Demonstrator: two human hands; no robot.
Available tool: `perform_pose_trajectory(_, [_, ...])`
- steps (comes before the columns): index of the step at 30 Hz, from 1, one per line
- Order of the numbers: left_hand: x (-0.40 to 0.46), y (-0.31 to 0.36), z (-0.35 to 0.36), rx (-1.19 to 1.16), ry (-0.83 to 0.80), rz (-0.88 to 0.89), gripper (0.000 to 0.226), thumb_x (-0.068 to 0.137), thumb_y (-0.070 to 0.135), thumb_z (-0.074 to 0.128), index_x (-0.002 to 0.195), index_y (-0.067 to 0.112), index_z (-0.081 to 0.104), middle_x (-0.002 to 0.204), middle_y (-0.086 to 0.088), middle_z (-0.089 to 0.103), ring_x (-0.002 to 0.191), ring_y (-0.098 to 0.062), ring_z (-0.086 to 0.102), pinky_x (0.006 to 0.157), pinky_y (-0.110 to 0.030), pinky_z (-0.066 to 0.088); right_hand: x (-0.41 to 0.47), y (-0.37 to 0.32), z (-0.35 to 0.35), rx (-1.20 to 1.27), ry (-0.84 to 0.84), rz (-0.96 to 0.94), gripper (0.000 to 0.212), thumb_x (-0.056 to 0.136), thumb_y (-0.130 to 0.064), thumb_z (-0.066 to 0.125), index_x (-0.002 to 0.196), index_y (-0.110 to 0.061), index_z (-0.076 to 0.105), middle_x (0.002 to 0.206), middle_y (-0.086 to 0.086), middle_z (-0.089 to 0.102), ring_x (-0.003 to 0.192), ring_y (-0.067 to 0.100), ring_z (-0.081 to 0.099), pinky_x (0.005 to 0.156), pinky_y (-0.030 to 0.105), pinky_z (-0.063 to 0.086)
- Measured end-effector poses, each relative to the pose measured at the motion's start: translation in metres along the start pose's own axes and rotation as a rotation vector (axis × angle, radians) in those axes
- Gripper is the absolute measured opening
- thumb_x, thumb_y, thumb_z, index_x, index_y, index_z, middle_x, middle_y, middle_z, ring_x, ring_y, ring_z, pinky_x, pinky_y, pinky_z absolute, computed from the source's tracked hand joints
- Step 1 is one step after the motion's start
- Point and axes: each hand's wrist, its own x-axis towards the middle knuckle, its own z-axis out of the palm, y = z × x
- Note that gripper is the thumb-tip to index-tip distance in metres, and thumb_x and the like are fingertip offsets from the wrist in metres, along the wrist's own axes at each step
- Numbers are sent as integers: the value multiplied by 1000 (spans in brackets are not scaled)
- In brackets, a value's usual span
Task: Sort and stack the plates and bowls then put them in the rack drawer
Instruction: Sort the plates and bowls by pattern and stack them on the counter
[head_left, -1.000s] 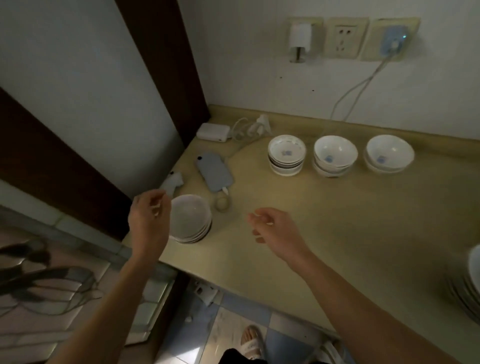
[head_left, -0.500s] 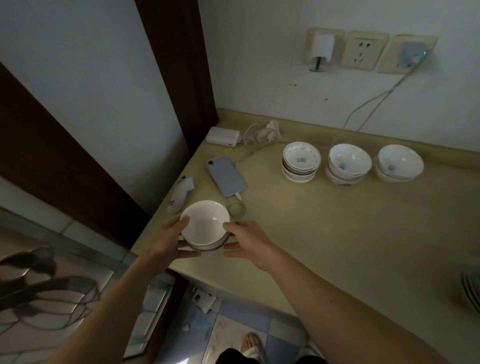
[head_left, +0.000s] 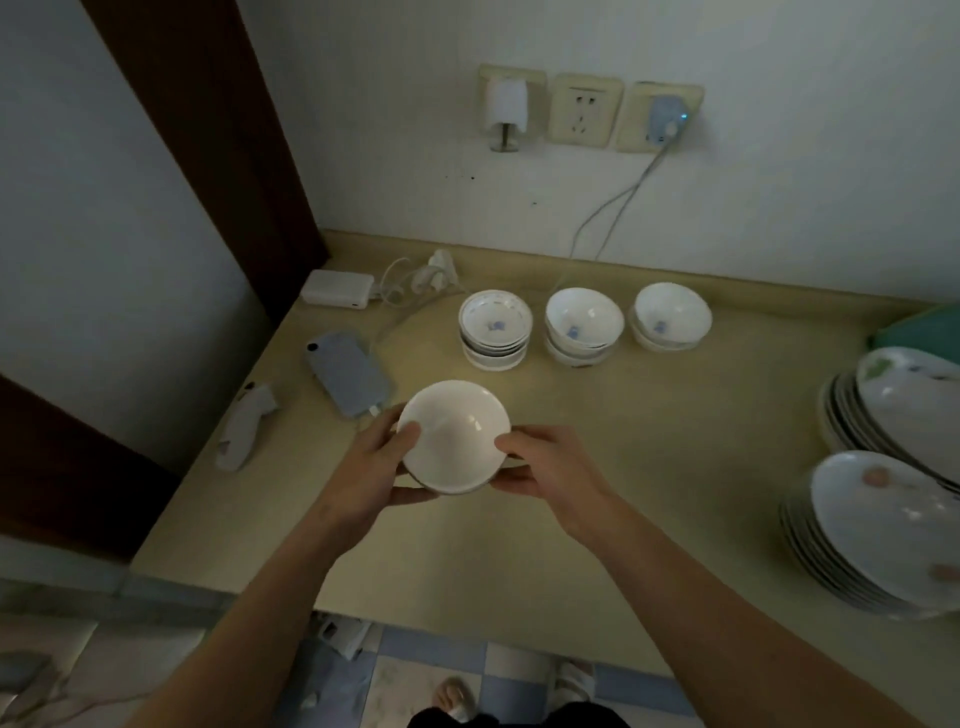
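A small stack of plain white bowls (head_left: 457, 436) is held above the beige counter (head_left: 649, 457), between both hands. My left hand (head_left: 379, 462) grips its left rim, thumb on the inside. My right hand (head_left: 545, 462) grips its right side. Three more stacks stand near the back wall: small dishes (head_left: 495, 328), bowls with a blue mark (head_left: 583, 325), and another bowl stack (head_left: 671, 317). Two tilted stacks of large plates (head_left: 898, 410) (head_left: 878, 530) sit at the right edge.
A blue phone (head_left: 348, 373) on a cable lies left of the held bowls. A white charger box (head_left: 337, 289), coiled cables (head_left: 415, 280) and a white handheld object (head_left: 244, 426) lie at the counter's left end. Wall sockets (head_left: 587, 110) are above. The counter's front edge drops to tiled floor.
Both hands closed on the white bowl stack at the counter's left front, lifted it and carried it rightwards, away from the edge. The view shifted right, revealing the plate stacks.
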Motion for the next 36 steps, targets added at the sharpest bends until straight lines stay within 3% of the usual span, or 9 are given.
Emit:
perform_pose_trajectory(4, [20,1,84,-27,-112,-12,26,103,29,55,126,39,61,126,4,62,102,-22,72,73,-46,63,-10,-15,-78,-54,156,-18,11,94,-11,64,102,-11,72,100,11,71,79,27,72,76,35,63])
perform_pose_trajectory(10, [44,-8,213,-122,-197,-123,31,103,25,55,133,26,61,128,-3,61,103,-32,71,73,-48,63,-14,-35,-196,-169,317,-41,13,92,-15,66,83,-23,70,92,7,73,71,21,74,73,37,64])
perform_pose_trajectory(16, [73,-16,301,-108,-273,-191,32,104,24,52,135,20,59,128,-6,60,104,-38,70,78,-57,62,5,-44,-275,-290,414,17,13,91,-14,62,80,-18,68,95,17,72,90,34,73,77,50,64])
perform_pose_trajectory(21, [95,-16,329,-101,-260,-243,33,105,22,51,137,16,55,129,-10,57,105,-44,67,73,-53,62,31,-66,-302,-486,363,87,26,89,-10,52,104,2,70,98,21,70,88,36,73,79,54,62])
perform_pose_trajectory(25, [107,-17,334,-94,-230,-272,28,105,21,50,132,19,56,129,-9,55,107,-45,65,70,-49,62,51,-77,-311,-516,256,182,23,94,-6,50,111,0,63,107,22,67,94,35,72,86,49,62])
perform_pose_trajectory(32, [115,-13,337,-13,-268,-260,19,104,23,52,120,29,61,125,-2,58,110,-39,65,71,-47,62,62,-73,-323,-490,217,232,25,97,-6,51,119,-3,61,112,20,67,95,33,72,82,42,64])
perform_pose_trajectory(36, [120,-10,345,35,-315,-269,29,104,22,52,133,27,56,130,-4,56,117,-37,61,78,-50,63,58,-72,-322,-649,255,191,34,97,-7,47,129,-3,60,111,19,67,97,33,70,81,42,64])
